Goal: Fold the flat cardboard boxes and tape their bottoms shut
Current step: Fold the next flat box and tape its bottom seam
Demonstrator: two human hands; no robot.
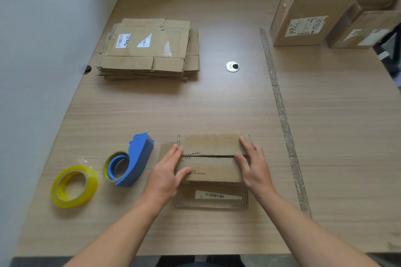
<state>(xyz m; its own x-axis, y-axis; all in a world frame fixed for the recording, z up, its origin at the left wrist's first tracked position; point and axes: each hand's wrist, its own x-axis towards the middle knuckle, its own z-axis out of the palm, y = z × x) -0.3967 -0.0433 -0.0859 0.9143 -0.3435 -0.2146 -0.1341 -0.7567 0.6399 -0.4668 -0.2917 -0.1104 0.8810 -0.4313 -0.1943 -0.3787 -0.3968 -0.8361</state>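
Two flaps of the small box (211, 165), lower centre of the frame, are pressed shut under your flat, spread palms: left hand (168, 171) and right hand (252, 166) at either end of the seam, gripping nothing. Risk: lift either hand to fetch the blue tape dispenser (132, 160), lying to the left on the surface (217, 102), and the flaps are likely to spring apart, leaving a gapped, crooked seam. The loose yellow tape roll (73, 186) may snag your reach. Flat stack (149, 47), upper left, remains unfolded.

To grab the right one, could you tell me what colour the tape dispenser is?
Blue; the tape dispenser shows in the head view.
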